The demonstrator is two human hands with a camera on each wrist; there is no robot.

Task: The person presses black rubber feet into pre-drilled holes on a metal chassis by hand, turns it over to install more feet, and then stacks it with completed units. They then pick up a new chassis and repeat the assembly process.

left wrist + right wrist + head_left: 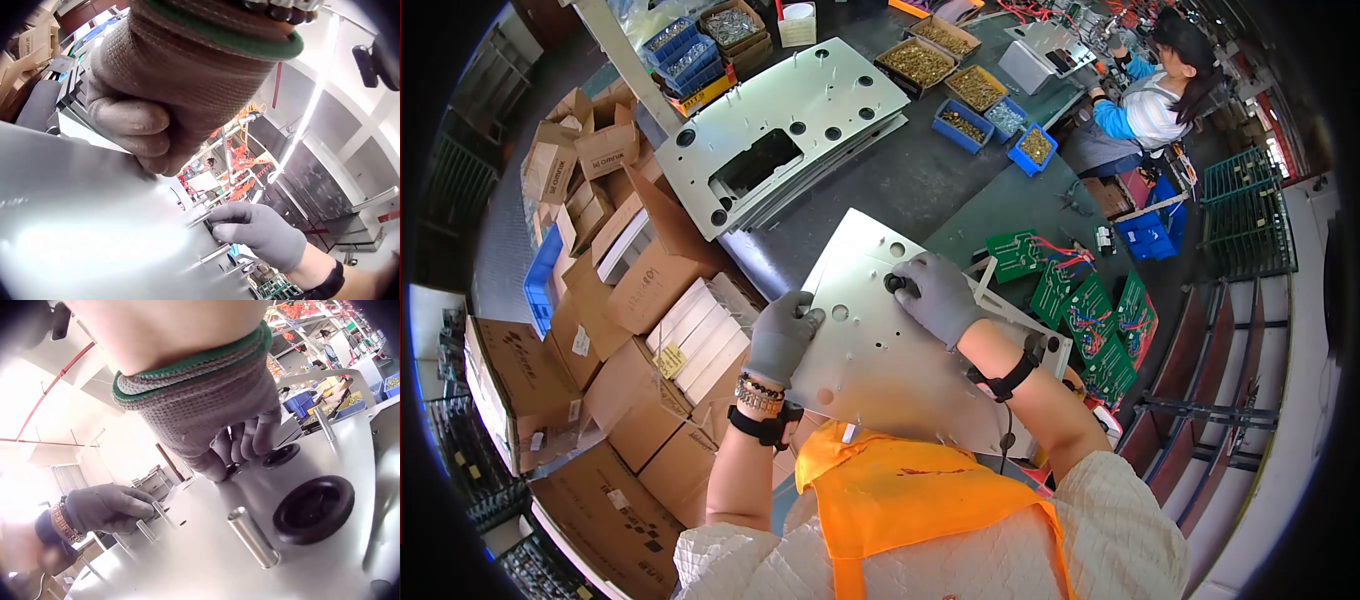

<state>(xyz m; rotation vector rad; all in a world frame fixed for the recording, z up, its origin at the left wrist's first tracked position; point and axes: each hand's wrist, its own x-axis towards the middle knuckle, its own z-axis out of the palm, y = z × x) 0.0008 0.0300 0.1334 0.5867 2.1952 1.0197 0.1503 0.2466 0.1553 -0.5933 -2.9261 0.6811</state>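
Note:
A flat silver metal panel [870, 365] with round holes and upright metal posts lies tilted before me. My gloved left hand [781, 338] grips its left edge, fingers curled over it in the left wrist view. My gloved right hand [941, 297] is on the panel's upper part, pinching a black rubber grommet [893, 284] between thumb and fingers, right at the metal. Most of this grommet is hidden by fingers in the right wrist view. Nearer that camera, another black grommet [314, 509] is seated in the panel beside a metal post [253, 537].
Similar panels [800, 90] are stacked at the back left. Bins of small hardware [917, 63] stand behind. Green circuit boards [1090, 305] with red wires lie to the right, cardboard boxes [640, 280] to the left. Another person [1145, 105] works at the far right.

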